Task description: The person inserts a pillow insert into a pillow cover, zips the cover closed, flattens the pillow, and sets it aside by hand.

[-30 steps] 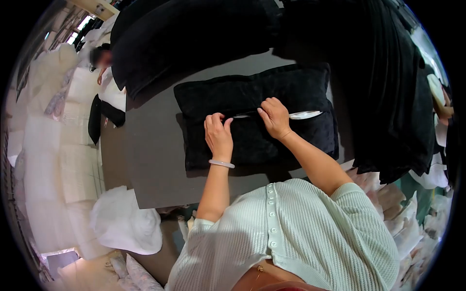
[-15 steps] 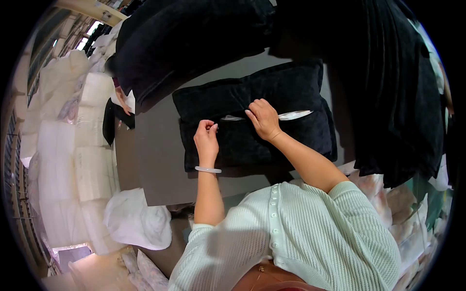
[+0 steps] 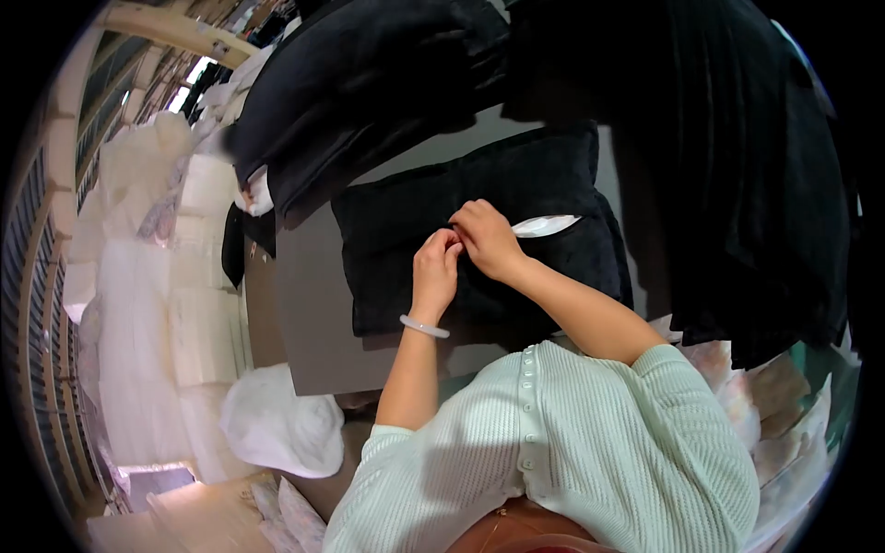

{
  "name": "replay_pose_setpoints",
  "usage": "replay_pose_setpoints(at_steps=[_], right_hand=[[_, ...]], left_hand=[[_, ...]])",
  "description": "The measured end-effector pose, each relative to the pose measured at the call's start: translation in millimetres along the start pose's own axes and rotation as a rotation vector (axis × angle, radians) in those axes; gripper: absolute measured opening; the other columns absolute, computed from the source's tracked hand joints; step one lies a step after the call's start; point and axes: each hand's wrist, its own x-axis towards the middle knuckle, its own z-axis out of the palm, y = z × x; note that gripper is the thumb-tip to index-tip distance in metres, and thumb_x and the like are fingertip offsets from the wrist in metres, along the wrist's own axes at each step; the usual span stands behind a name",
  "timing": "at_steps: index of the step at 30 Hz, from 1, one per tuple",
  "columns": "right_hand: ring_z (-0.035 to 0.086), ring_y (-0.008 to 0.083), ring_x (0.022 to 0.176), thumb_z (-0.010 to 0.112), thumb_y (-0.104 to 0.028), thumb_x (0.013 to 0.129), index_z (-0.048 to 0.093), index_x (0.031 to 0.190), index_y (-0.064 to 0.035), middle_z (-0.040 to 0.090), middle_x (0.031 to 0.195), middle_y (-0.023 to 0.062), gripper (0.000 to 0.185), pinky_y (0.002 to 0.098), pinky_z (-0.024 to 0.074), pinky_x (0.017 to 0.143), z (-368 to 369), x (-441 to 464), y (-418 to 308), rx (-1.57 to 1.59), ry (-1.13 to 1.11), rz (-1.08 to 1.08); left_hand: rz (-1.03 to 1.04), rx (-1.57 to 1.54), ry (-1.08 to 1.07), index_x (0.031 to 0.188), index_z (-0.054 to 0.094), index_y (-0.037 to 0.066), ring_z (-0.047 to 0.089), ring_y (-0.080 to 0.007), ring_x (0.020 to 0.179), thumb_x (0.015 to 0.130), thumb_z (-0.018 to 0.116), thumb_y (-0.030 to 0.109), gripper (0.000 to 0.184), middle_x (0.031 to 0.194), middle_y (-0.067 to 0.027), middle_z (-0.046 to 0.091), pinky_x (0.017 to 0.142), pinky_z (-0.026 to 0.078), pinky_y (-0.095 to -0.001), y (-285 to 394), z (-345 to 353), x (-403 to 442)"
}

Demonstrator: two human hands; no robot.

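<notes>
A black, plush cushion (image 3: 406, 295) lies flat in front of me, with a seam running across its middle. White filling (image 3: 546, 226) shows through a narrow slit to the right of my hands. My left hand (image 3: 435, 272), with a pale bangle on the wrist, is closed in a pinch at the seam; what its fingertips hold is hidden. Right beside it, my right hand (image 3: 490, 241) bends its fingers over the seam and grips the black fabric. The fingertips of both hands nearly touch.
The cushion rests on a grey table (image 3: 309, 276). Large black plush pieces (image 3: 387, 101) lie behind it, and black fabric (image 3: 756, 203) hangs at right. White wadding stacks (image 3: 138, 341) stand at left, near a round white bundle (image 3: 281, 419). Another person's hand (image 3: 247, 198) shows at far left.
My left hand has moved right along the seam to meet my right hand, which shifted slightly left. The slit left of my right hand no longer shows.
</notes>
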Motion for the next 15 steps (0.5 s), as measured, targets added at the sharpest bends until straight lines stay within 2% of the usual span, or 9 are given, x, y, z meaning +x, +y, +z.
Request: replay_pose_setpoints(at_steps=[2,4,6,7,9,11,15], right_hand=[[0.055,0.0326,0.089,0.062,0.0,0.072,0.061,0.098,-0.0014,0.059,0.093,0.0113,0.026,0.038,0.0465,0.077,-18.4,-2.5,-6.5,-0.064,-0.086,-0.104],[0.057,0.0299,0.101,0.062,0.003,0.07,0.062,0.102,-0.0022,0.06,0.101,0.0111,0.032,0.0412,0.0438,0.087,-47.2,-6.2,-13.3,-0.283,-0.115,-0.086],[0.056,0.0281,0.103,0.066,0.002,0.069,0.063,0.102,-0.0039,0.059,0.103,0.0101,0.034,0.0416,0.0426,0.088,-82.5,-9.9,-14.1,-0.38,-0.062,0.049],[0.056,0.028,0.102,0.069,0.0,0.069,0.063,0.102,-0.005,0.059,0.104,0.0091,0.034,0.0408,0.0426,0.088,-94.5,-10.9,-13.3,-0.413,-0.048,0.067],[0.056,0.0264,0.1,0.074,-0.003,0.066,0.064,0.104,-0.0083,0.058,0.101,0.0054,0.04,0.0378,0.0423,0.087,-100.3,-17.8,-7.7,-0.43,-0.037,0.094],[0.055,0.0265,0.101,0.074,-0.002,0.066,0.063,0.105,-0.0081,0.058,0.102,0.0056,0.04,0.0377,0.0426,0.087,-90.3,-23.0,1.6,-0.42,-0.029,0.126],[0.055,0.0267,0.099,0.074,-0.002,0.067,0.062,0.106,-0.0084,0.057,0.101,0.0061,0.041,0.0379,0.0431,0.084,-88.6,-19.1,7.1,-0.429,0.014,0.108]], left_hand=[[0.005,0.012,-0.023,0.09,0.057,-0.003,0.061,-0.0349,0.076,0.086,0.058,0.0,0.005,0.083,-0.0186,0.06,0.068,0.048,-0.0395,6.8,-3.5,3.1],[-0.011,0.018,-0.039,0.09,0.057,-0.003,0.061,-0.0336,0.074,0.086,0.058,0.0,0.005,0.082,-0.0181,0.06,0.067,0.048,-0.0391,7.8,-7.0,4.0],[-0.01,0.029,-0.01,0.092,0.06,-0.003,0.063,-0.0208,0.07,0.088,0.058,0.002,0.007,0.079,-0.0133,0.064,0.065,0.05,-0.0313,7.0,-7.0,4.7],[-0.059,0.016,-0.02,0.091,0.06,-0.004,0.063,-0.0192,0.069,0.089,0.057,0.002,0.007,0.077,-0.0124,0.063,0.064,0.05,-0.0306,12.7,-6.8,6.2],[-0.033,-0.004,-0.035,0.091,0.059,-0.004,0.063,-0.0198,0.069,0.089,0.057,0.002,0.007,0.077,-0.0125,0.063,0.064,0.05,-0.0308,16.9,0.8,8.6],[0.06,0.036,-0.021,0.09,0.059,-0.004,0.062,-0.0215,0.068,0.089,0.056,0.002,0.007,0.077,-0.013,0.063,0.064,0.049,-0.031,17.4,12.0,13.2],[0.079,-0.011,0.005,0.089,0.059,-0.004,0.063,-0.0219,0.067,0.089,0.056,0.002,0.007,0.077,-0.0132,0.063,0.064,0.05,-0.031,14.4,13.0,20.0]])
